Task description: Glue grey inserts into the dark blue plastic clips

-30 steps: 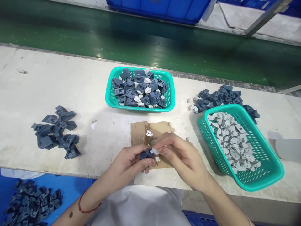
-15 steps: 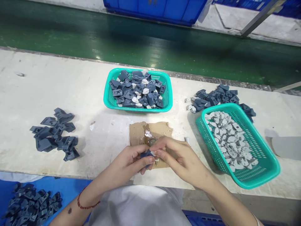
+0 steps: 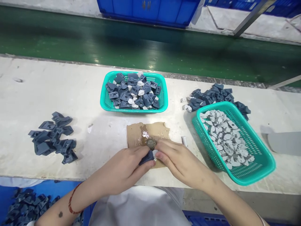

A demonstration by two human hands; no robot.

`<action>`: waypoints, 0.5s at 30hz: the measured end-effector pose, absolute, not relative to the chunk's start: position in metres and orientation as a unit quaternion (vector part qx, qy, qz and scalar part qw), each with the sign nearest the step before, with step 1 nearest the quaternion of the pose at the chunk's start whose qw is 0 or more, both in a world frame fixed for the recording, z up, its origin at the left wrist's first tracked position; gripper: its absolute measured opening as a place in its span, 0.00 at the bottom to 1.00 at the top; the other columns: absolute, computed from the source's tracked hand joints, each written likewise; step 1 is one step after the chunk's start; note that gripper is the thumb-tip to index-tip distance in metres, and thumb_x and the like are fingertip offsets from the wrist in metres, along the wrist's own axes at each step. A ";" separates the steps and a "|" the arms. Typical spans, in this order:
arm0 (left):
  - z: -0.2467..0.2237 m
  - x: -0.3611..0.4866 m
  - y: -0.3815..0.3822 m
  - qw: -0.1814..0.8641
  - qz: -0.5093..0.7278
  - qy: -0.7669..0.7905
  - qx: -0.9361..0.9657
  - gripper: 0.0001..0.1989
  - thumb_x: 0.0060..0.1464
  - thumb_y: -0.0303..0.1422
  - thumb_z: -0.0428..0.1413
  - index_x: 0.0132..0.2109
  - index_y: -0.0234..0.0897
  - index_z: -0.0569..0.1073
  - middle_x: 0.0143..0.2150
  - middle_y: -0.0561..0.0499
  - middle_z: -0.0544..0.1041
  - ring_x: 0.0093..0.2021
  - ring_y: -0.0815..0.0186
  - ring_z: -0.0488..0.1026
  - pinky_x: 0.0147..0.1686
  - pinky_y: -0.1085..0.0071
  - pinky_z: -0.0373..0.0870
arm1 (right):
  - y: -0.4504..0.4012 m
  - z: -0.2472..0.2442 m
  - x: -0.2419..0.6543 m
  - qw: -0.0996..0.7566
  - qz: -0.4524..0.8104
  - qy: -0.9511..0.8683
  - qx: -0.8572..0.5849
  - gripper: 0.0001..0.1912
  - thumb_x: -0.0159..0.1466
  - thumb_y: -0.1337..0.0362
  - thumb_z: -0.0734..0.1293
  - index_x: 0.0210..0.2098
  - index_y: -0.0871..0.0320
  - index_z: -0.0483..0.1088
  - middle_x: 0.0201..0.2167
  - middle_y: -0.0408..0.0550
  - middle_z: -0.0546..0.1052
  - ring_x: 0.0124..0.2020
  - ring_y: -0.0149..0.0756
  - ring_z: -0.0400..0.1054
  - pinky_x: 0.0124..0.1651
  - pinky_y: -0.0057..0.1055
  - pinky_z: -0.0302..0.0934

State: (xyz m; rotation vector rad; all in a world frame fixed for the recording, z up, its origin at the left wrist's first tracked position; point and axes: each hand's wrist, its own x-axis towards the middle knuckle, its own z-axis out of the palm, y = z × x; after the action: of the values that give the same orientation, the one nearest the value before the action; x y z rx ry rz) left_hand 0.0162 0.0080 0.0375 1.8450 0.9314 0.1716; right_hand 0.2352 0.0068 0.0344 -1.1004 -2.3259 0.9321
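My left hand [image 3: 127,168] is closed around a dark blue-grey plastic part [image 3: 146,157] at the table's near edge. Fingers of my right hand [image 3: 177,160] pinch a small white piece [image 3: 155,153] against the right end of that part. Just beyond the fingertips, a small round container [image 3: 150,143] rests on a torn piece of cardboard [image 3: 134,135] with a wet brown stain. My fingers hide where the two pieces meet.
A green basket [image 3: 103,105] of mixed dark and white parts stands behind the cardboard. Another green basket [image 3: 261,169], right, holds white pieces. Dark parts [image 3: 210,95] lie behind it; more [image 3: 53,135] lie left. A small white tube [image 3: 184,141] is near my right hand.
The view has shifted slightly. My hands have come down off the round container, which shows more fully, and the white piece now sits against the dark part's right end.
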 end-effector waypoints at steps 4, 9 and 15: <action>0.040 0.019 0.006 0.523 0.077 0.388 0.755 0.15 0.73 0.41 0.43 0.43 0.38 0.69 0.38 0.50 0.75 0.36 0.61 0.73 0.35 0.67 0.62 | -0.001 0.028 0.233 0.237 0.251 -0.858 -0.382 0.16 0.77 0.65 0.53 0.32 0.56 0.61 0.28 0.45 0.70 0.28 0.35 0.64 0.31 0.30 0.58; 0.039 0.028 0.005 0.557 0.094 0.382 0.731 0.16 0.73 0.42 0.43 0.41 0.38 0.68 0.37 0.50 0.75 0.36 0.62 0.72 0.35 0.67 0.63 | -0.006 0.027 0.234 0.234 0.241 -0.852 -0.403 0.16 0.77 0.66 0.53 0.32 0.56 0.61 0.28 0.46 0.72 0.29 0.36 0.66 0.32 0.31 0.59; 0.041 0.033 0.011 0.563 0.063 0.371 0.735 0.19 0.72 0.46 0.45 0.41 0.38 0.71 0.38 0.49 0.77 0.37 0.60 0.74 0.36 0.68 0.65 | -0.008 0.033 0.241 0.223 0.265 -0.844 -0.409 0.17 0.78 0.63 0.53 0.33 0.56 0.63 0.30 0.48 0.74 0.32 0.38 0.69 0.33 0.32 0.61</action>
State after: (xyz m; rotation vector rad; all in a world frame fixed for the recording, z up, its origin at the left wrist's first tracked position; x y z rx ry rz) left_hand 0.0334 0.0113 0.0411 1.7309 0.8740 0.1492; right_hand 0.2413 -0.0084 0.0325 -1.1293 -2.3316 0.7327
